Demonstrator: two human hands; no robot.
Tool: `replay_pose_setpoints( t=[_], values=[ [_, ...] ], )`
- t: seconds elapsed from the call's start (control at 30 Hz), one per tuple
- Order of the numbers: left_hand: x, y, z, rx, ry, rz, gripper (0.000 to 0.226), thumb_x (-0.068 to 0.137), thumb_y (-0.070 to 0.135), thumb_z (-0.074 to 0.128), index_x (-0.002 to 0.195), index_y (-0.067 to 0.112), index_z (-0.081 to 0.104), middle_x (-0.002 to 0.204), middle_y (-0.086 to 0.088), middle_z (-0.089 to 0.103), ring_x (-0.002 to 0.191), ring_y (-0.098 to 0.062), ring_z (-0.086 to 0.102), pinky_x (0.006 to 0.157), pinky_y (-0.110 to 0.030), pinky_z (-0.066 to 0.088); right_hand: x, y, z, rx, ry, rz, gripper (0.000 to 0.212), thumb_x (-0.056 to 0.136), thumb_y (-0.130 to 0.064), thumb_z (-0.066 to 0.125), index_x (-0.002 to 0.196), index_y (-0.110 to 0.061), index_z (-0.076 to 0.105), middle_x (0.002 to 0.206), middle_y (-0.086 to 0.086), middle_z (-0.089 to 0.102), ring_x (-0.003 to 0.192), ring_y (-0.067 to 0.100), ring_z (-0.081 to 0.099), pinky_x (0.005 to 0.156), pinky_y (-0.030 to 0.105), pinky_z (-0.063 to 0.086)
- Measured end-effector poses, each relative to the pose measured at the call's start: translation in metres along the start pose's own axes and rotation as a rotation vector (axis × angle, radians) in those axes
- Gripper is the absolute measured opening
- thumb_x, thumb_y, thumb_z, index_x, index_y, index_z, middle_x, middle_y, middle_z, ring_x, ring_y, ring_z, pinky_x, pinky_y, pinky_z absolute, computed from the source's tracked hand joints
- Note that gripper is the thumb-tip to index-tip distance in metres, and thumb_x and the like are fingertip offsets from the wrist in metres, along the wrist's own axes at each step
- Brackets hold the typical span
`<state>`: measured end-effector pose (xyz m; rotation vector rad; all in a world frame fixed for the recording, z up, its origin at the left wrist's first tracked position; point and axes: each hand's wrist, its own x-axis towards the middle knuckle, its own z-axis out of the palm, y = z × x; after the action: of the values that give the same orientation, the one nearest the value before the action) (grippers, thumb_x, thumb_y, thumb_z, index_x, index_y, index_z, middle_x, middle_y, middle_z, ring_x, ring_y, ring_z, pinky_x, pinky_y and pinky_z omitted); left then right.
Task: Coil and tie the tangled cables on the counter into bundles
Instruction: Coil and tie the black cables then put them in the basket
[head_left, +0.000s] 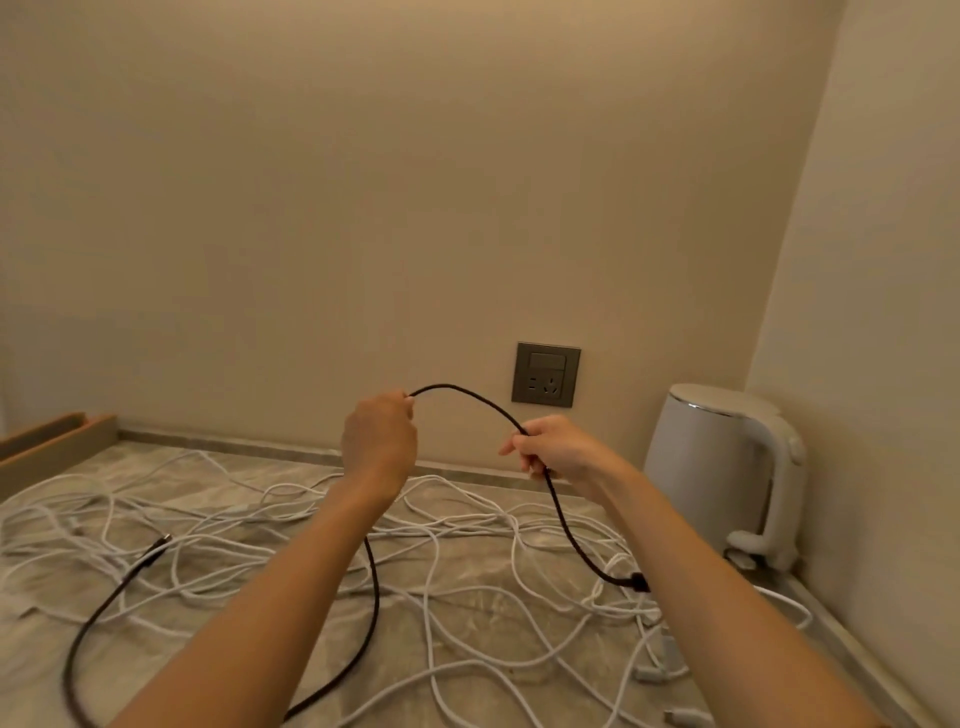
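Note:
A black cable (470, 396) arches in the air between my two hands above the counter. My left hand (378, 441) pinches it at the top of the arch, fingers curled round it. My right hand (550, 452) grips it lower on the right, and from there it drops to a black plug end near my right forearm. The rest of the black cable loops over the counter to the left, ending in a connector at the left middle. Several white cables (457, 530) lie tangled across the marble counter (467, 613).
A white electric kettle (727, 467) stands in the right corner against the wall. A grey wall socket (545, 374) sits just behind my hands. A wooden tray edge (52, 441) lies at the far left. White plugs lie near the front right.

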<state>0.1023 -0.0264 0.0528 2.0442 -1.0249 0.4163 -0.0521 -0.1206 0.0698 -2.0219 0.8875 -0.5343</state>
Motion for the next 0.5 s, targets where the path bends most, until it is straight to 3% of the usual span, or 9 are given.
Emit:
replay_pose_setpoints(
  t=[0.07, 0.13, 0.2, 0.27, 0.33, 0.37, 0.43, 0.5],
  values=[
    [0.000, -0.002, -0.003, 0.092, -0.006, -0.022, 0.025, 0.096, 0.006, 0.039, 0.100, 0.002, 0.063, 0.102, -0.020, 0.065, 0.097, -0.036, 0.058, 0.068, -0.034, 0.036, -0.001, 0.007, 0.003, 0.115, 0.057, -0.021, 0.025, 0.101, -0.011, 0.039, 0.101, -0.008, 0.064, 0.064, 0.003, 0.050, 0.052, 0.009, 0.043, 0.050, 0.016, 0.039],
    [-0.004, 0.003, -0.003, 0.219, -0.035, 0.063, 0.028, 0.094, 0.003, 0.038, 0.116, 0.002, 0.055, 0.117, -0.016, 0.058, 0.109, -0.031, 0.052, 0.079, -0.034, 0.040, 0.001, 0.011, 0.010, 0.246, 0.152, -0.099, 0.024, 0.100, -0.012, 0.041, 0.107, -0.008, 0.064, 0.062, 0.003, 0.050, 0.051, 0.009, 0.044, 0.053, 0.018, 0.040],
    [-0.006, 0.007, 0.002, 0.261, -0.028, 0.234, 0.045, 0.095, 0.006, 0.041, 0.139, 0.005, 0.032, 0.138, -0.011, 0.040, 0.128, -0.026, 0.036, 0.101, -0.035, 0.032, 0.003, 0.010, 0.015, 0.250, 0.204, -0.177, 0.025, 0.099, -0.011, 0.045, 0.112, -0.009, 0.066, 0.062, 0.001, 0.050, 0.056, 0.007, 0.046, 0.056, 0.016, 0.038],
    [-0.008, 0.014, 0.004, 0.280, -0.026, 0.392, 0.057, 0.097, 0.012, 0.041, 0.147, 0.014, 0.015, 0.143, -0.004, 0.031, 0.135, -0.022, 0.027, 0.111, -0.041, 0.021, 0.002, 0.007, 0.019, 0.180, 0.185, -0.242, 0.024, 0.098, -0.011, 0.047, 0.112, -0.013, 0.067, 0.064, 0.000, 0.051, 0.065, 0.004, 0.049, 0.061, 0.012, 0.037],
    [-0.008, 0.021, 0.005, 0.311, -0.083, 0.482, 0.038, 0.099, 0.019, 0.038, 0.137, 0.018, 0.035, 0.128, -0.002, 0.044, 0.125, -0.022, 0.039, 0.104, -0.036, 0.026, 0.000, 0.005, 0.021, 0.156, 0.157, -0.284, 0.022, 0.097, -0.009, 0.049, 0.108, -0.009, 0.068, 0.065, 0.001, 0.053, 0.073, 0.006, 0.051, 0.062, 0.005, 0.037],
    [-0.008, 0.023, 0.005, 0.303, -0.133, 0.476, 0.027, 0.100, 0.021, 0.037, 0.124, 0.015, 0.048, 0.117, -0.004, 0.051, 0.114, -0.023, 0.048, 0.092, -0.031, 0.033, 0.000, 0.006, 0.021, 0.147, 0.158, -0.286, 0.021, 0.096, -0.007, 0.049, 0.106, -0.006, 0.068, 0.065, 0.001, 0.053, 0.075, 0.008, 0.051, 0.061, 0.004, 0.037],
    [-0.008, 0.022, 0.005, 0.203, -0.171, 0.416, 0.026, 0.100, 0.024, 0.037, 0.102, 0.009, 0.058, 0.102, -0.009, 0.059, 0.094, -0.026, 0.055, 0.070, -0.028, 0.033, -0.001, 0.010, 0.018, 0.125, 0.164, -0.262, 0.020, 0.095, -0.008, 0.050, 0.103, -0.003, 0.068, 0.063, 0.001, 0.053, 0.068, 0.008, 0.050, 0.057, 0.004, 0.037],
    [-0.007, 0.015, 0.007, 0.093, -0.105, 0.324, 0.030, 0.100, 0.024, 0.038, 0.093, 0.005, 0.061, 0.095, -0.014, 0.064, 0.087, -0.030, 0.057, 0.066, -0.031, 0.034, -0.005, 0.016, 0.014, 0.135, 0.137, -0.212, 0.020, 0.097, -0.011, 0.048, 0.102, -0.007, 0.067, 0.062, 0.000, 0.050, 0.057, 0.004, 0.046, 0.053, 0.010, 0.037]
  ],
)
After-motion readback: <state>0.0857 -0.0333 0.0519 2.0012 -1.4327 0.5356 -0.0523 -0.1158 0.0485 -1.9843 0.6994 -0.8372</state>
